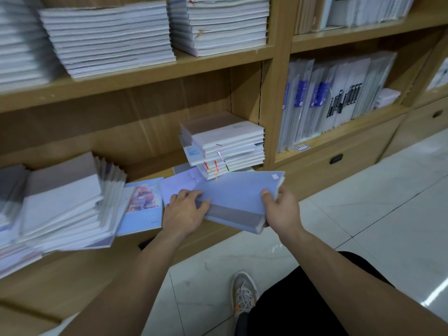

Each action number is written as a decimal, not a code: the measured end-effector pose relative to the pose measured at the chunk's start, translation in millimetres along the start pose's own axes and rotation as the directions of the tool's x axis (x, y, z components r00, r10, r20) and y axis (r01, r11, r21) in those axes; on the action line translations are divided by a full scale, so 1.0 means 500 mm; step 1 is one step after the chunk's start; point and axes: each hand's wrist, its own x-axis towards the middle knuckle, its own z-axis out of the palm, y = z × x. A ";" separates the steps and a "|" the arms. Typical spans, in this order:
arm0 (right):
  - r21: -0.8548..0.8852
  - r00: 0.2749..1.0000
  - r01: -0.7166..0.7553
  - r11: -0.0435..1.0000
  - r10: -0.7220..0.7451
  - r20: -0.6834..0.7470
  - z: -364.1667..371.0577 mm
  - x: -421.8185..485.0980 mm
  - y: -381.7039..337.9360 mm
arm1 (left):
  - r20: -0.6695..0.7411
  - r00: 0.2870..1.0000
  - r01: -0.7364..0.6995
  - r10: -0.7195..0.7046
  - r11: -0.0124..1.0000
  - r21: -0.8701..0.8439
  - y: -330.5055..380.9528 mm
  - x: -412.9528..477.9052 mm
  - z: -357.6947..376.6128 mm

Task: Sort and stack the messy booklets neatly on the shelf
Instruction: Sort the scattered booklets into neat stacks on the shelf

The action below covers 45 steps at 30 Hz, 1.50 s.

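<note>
Right now you hold a thick bundle of pale blue soft-cover booklets (237, 202) tilted at the front edge of the light wooden shelf (145, 76), just in front of a short stack of white booklets with coloured ribbon markers (225, 146). Your right hand (281, 209) grips its right end, thumb on top, fingers beneath. Your left hand (184, 209) curls its fingers over the left end, though motion blur makes the hold underneath hard to judge. A flat illustrated blue booklet (143, 204) lies just left.

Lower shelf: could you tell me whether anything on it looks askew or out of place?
Yes. The left stack slumps, fanned out and overhanging the shelf; a picture booklet lies loose beside it; the right stack sits unevenly, ribbons sticking out.
</note>
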 end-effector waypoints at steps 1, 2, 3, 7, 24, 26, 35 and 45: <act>0.004 1.000 0.018 1.000 -0.018 -0.015 -0.008 -0.009 -0.006 | 0.009 1.000 0.018 -0.018 1.000 -0.002 -0.001 -0.004 -0.002; 0.012 0.999 0.033 0.999 -0.033 -0.029 -0.014 -0.019 -0.010 | 0.020 0.999 0.035 -0.035 0.999 -0.006 -0.004 -0.007 -0.003; 0.027 0.998 0.048 0.998 -0.047 -0.041 -0.018 -0.031 -0.015 | 0.031 0.998 0.048 -0.048 0.999 -0.011 -0.006 -0.011 -0.005; 0.086 0.994 0.096 0.992 -0.092 -0.050 -0.021 -0.070 -0.034 | 0.059 0.997 0.056 -0.056 0.998 -0.002 -0.023 -0.027 -0.020; 0.026 0.893 0.390 0.920 -0.385 0.235 0.058 -0.182 -0.173 | -0.051 0.994 0.091 -0.093 0.995 -0.047 -0.165 -0.191 -0.205; 0.027 0.882 0.418 0.908 -0.412 0.230 0.083 -0.187 -0.201 | -0.072 0.991 0.105 -0.110 0.993 -0.062 -0.193 -0.214 -0.238; 0.120 0.872 0.439 0.890 -0.455 0.181 0.255 -0.172 -0.301 | -0.213 0.951 0.192 -0.223 0.969 -0.158 -0.328 -0.275 -0.340; 0.161 0.857 0.405 0.900 -0.435 0.275 0.527 -0.116 -0.280 | -0.259 0.924 0.232 -0.281 0.951 -0.203 -0.439 -0.220 -0.341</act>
